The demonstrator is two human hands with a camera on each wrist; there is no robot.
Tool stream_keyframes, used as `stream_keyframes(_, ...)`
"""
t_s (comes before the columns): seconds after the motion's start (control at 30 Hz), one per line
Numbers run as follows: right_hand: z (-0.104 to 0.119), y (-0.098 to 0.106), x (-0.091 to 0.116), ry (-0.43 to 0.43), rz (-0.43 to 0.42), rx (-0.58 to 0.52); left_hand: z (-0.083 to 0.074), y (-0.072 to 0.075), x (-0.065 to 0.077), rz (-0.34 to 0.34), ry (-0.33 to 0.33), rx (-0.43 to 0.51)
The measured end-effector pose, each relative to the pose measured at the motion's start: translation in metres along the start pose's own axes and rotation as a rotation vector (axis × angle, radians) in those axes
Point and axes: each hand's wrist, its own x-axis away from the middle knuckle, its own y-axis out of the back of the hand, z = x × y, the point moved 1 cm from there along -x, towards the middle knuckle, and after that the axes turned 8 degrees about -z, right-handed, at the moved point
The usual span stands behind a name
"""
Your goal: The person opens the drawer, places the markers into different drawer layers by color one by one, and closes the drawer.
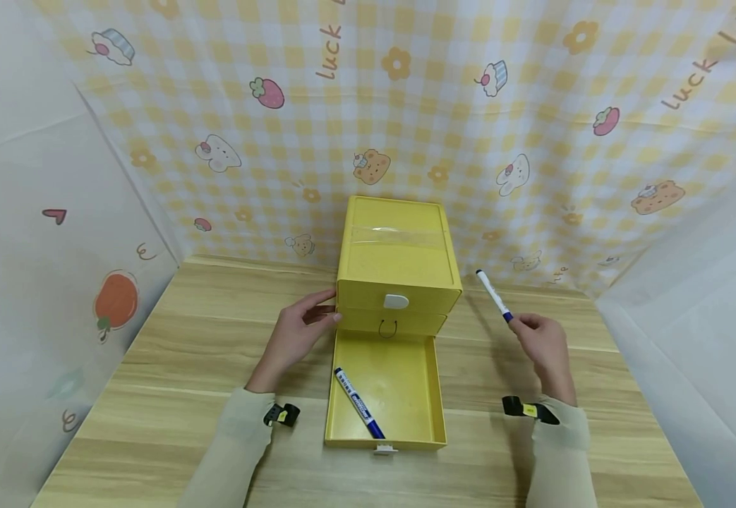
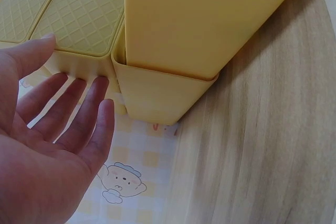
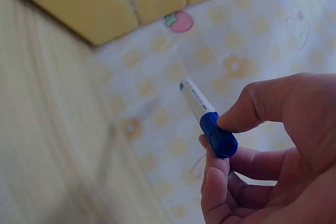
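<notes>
A small yellow drawer unit (image 1: 399, 257) stands on the table with its bottom drawer (image 1: 406, 395) pulled out. Inside that drawer lies a marker (image 1: 358, 402) with a white barrel and blue cap, slanting towards the front. My left hand (image 1: 294, 335) is at the unit's left side, fingertips right at the side wall and thumb near the front edge; its fingers (image 2: 94, 103) look fairly straight and hold nothing. To the right of the unit, my right hand (image 1: 542, 346) pinches a second white marker (image 3: 197, 100) by its blue cap (image 3: 218, 135), the dark end pointing away.
The wooden table (image 1: 228, 310) extends around the unit. A yellow checked cloth (image 1: 317, 127) with cartoon prints hangs close behind it, and pale sheets (image 1: 44, 233) stand at the left and right. The two upper drawers are closed, the top one with a white handle (image 1: 396, 302).
</notes>
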Motion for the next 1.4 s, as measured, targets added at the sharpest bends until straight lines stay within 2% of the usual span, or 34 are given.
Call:
stream_keyframes(0.33, 0.032, 0.015, 0.021, 0.125, -0.070, 0.066, 0.001, 0.000, 0.000, -0.001, 0.000, 0.001)
stream_keyframes(0.7, 0.058, 0.032, 0.046, 0.262, -0.109, 0.103, 0.000, 0.000, 0.000, -0.002, 0.006, -0.004)
stream_keyframes(1.13, 0.078, 0.045, 0.072, 0.355, -0.132, 0.054, 0.000, 0.000, 0.000, 0.000, 0.001, 0.009)
stream_keyframes(1.27, 0.085, 0.048, 0.080, 0.416, -0.152, 0.017, -0.001, 0.000, 0.000, 0.001, 0.004, 0.010)
stream_keyframes(1.4, 0.091, 0.047, 0.089, 0.515, -0.151, -0.024, -0.001, 0.000, 0.000, 0.000, 0.005, 0.006)
